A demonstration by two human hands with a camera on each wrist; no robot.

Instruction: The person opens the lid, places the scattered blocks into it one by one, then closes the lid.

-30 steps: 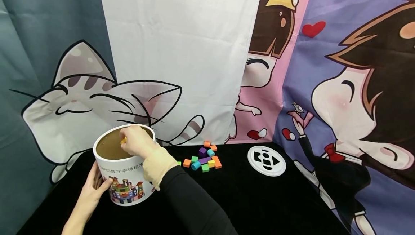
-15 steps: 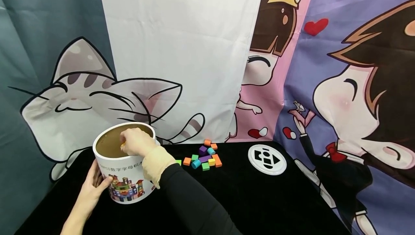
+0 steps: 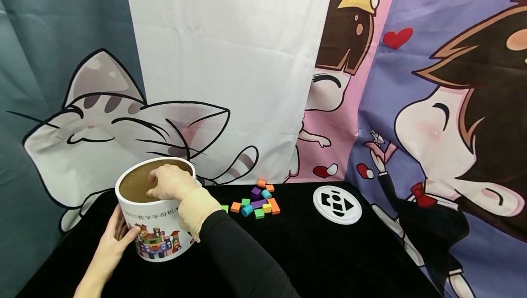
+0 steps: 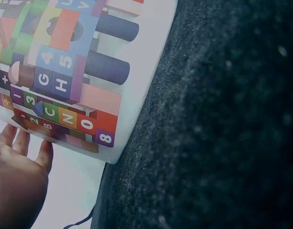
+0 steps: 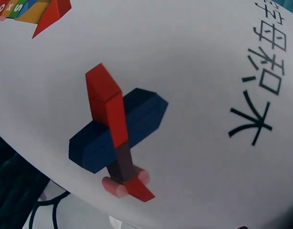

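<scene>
A white bucket (image 3: 158, 229) with printed block pictures and lettering stands tilted on the black cloth, its mouth upward. My left hand (image 3: 111, 247) grips its left side, thumb on the front and fingers round the side; in the left wrist view those fingers touch the printed wall. Inside the bucket's mouth is my right hand (image 3: 170, 183), thumb and index finger apart, with nothing visible between them. The bucket's bottom is hidden from view. In the right wrist view only the bucket's printed outer wall (image 5: 194, 57) shows, not the hand.
Right of the bucket lies a loose cluster of small coloured blocks (image 3: 258, 204), orange, green, purple, blue and yellow. Farther right is a round white lid (image 3: 337, 205) with shaped cut-outs. A printed curtain (image 3: 230, 60) hangs behind the black cloth (image 3: 329, 261).
A yellow piece showed at my right fingertips in both earlier frames and is out of sight now. The right thumb and index finger have spread apart. The left hand keeps its hold on the bucket.
</scene>
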